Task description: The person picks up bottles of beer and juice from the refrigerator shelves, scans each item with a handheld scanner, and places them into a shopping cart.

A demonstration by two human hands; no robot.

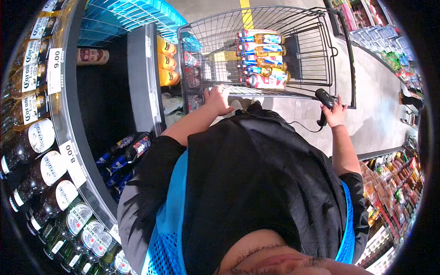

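Note:
My left hand (218, 99) lies at the near side of a black wire shopping cart (293, 95), its fingers curled over the top rim. My right hand (335, 113) is wrapped round a black handheld barcode scanner (324, 98) beside the cart's handle end. A thin cable runs from near the scanner toward my body. Inside the cart, a group of amber bottles (269, 50) with blue and white labels lies in rows. A red and white container (266, 82) lies at the near end of that group.
On the left, a shelf holds Corona bottles (31, 66), white-labelled bottles (54, 167) and green Heineken bottles (95, 236). Yellow bottles (167, 62) and blue bottles (123, 153) stand lower. A blue basket (169, 16) is beyond. Packaged goods (392, 183) fill racks at right.

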